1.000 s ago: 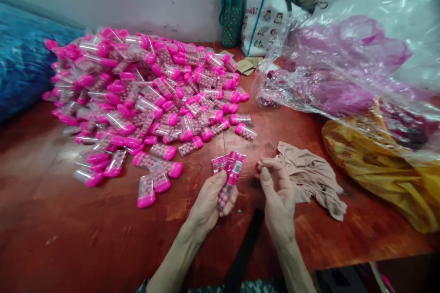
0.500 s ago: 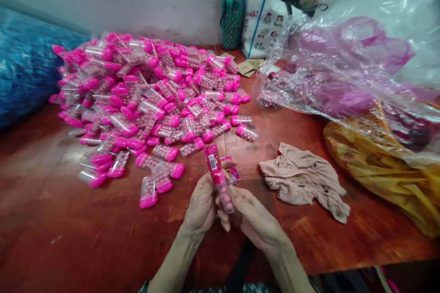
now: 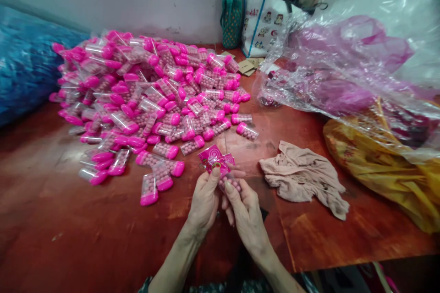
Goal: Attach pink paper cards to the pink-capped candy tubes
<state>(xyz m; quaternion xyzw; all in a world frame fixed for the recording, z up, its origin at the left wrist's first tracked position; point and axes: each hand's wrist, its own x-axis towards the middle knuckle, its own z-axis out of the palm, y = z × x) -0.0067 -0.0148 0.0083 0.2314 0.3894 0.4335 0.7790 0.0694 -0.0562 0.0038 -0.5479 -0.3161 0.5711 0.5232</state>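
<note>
Between both hands, in front of the heap, is a small clear candy bottle (image 3: pixel 231 183) filled with pink ball candies. At its far end sits a pink printed wrapper (image 3: pixel 210 155) with a swirl pattern. My left hand (image 3: pixel 203 201) is closed on the bottle's left side, thumb on the wrapper's lower edge. Closed on the bottle's near end, my right hand (image 3: pixel 248 208) has its thumb pressed on the clear plastic. Another pink printed piece (image 3: pixel 228 159) shows just behind, partly hidden. Beyond lies a large heap of candy bottles (image 3: pixel 151 96) with bright pink caps.
A crumpled beige cloth (image 3: pixel 302 176) lies to the right on the red table (image 3: pixel 103 238). Past it are a yellow bag (image 3: pixel 385 174) and clear and pink plastic (image 3: pixel 343 73). A blue bag (image 3: pixel 30 64) stands left; a white tote (image 3: pixel 263 25) stands by the wall.
The candy bottle has turned from its narrow side to its broad face, with the swirl print now showing instead of the barcode. My right hand has shifted its grip slightly.
</note>
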